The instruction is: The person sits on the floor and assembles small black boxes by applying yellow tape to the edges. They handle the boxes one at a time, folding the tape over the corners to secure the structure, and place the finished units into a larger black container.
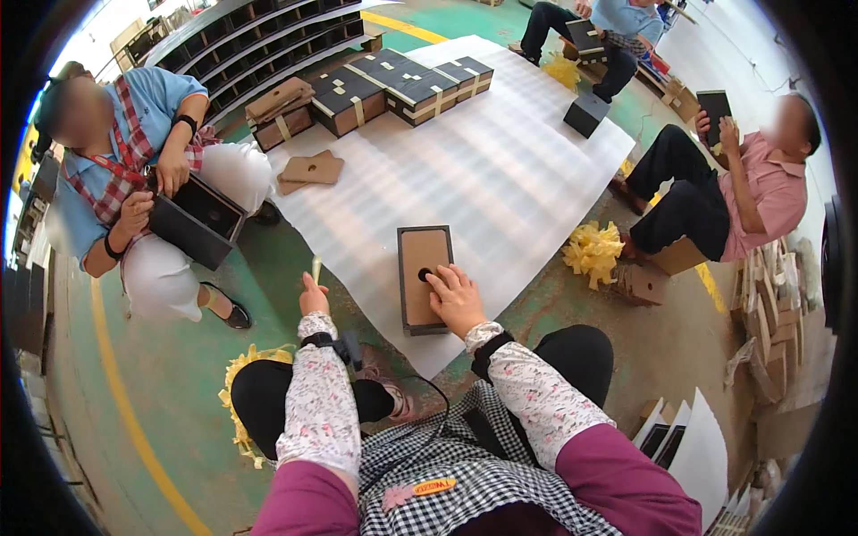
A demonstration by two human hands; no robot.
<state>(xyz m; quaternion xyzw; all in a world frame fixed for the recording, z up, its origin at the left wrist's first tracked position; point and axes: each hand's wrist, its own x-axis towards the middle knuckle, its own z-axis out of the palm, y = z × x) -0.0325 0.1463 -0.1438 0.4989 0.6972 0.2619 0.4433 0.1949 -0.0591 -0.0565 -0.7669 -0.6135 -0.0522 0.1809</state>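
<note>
In front of me, on a white sheet [500,161], lies a black rectangular box [403,299]. A brown cardboard panel [424,246] with a dark round hole fills its upper face. My right hand [458,299] rests on that panel with its fingers apart, the fingertips beside the hole. To the left of the box, off the sheet's edge, my left hand [313,295] is closed on a thin pale-yellow strip [317,266], which sticks up from the fingers.
Brown cardboard pieces [311,170] and strapped stacks of black boxes [393,80] occupy the sheet's far left. Another black box [586,114] stands far right. Co-workers sit around the sheet, handling black boxes. Yellow strip bundles [593,254] lie on the floor.
</note>
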